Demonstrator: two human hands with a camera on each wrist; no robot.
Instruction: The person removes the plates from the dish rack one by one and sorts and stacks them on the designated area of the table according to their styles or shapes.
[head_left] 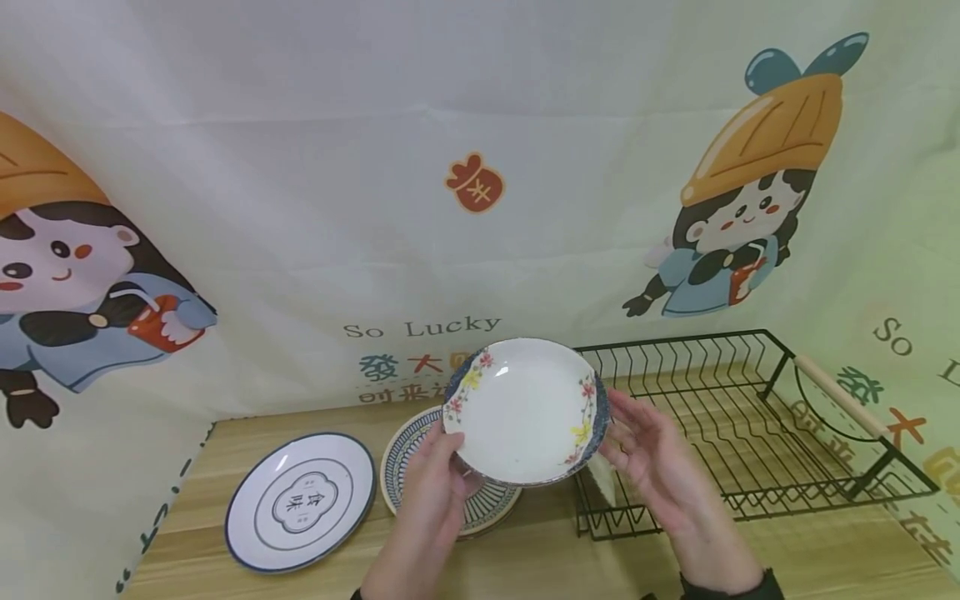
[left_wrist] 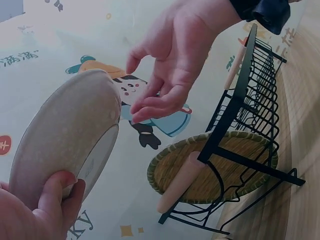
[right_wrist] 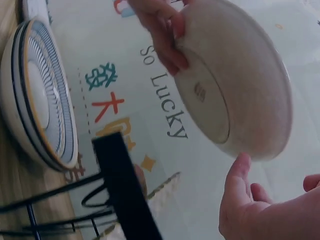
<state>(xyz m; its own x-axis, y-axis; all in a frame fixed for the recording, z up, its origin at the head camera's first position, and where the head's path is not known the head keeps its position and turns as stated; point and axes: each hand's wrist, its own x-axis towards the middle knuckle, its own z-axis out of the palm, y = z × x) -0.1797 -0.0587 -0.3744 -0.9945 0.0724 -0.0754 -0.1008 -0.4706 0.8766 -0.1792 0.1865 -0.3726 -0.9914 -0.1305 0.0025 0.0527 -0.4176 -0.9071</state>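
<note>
A white deep plate (head_left: pixel 525 408) with red and yellow flowers and a dark blue speckled rim is held up, tilted, above the table. My left hand (head_left: pixel 431 483) grips its lower left edge, thumb on the rim and fingers underneath. At the right edge, my right hand (head_left: pixel 648 454) has its fingers loosely extended. In the left wrist view the right hand (left_wrist: pixel 175 65) looks slightly apart from the plate's pale underside (left_wrist: pixel 70 135). From the right wrist, the plate's foot ring and a small base mark (right_wrist: pixel 200 91) show.
A black wire dish rack (head_left: pixel 720 433) with wooden handles stands at right, holding a round woven tray (left_wrist: pixel 240 160). Behind the held plate lies a stack of patterned plates (right_wrist: pixel 42 95), partly hidden. A blue-rimmed white plate (head_left: pixel 337 479) sits left. A printed cloth (head_left: pixel 337 208) hangs behind.
</note>
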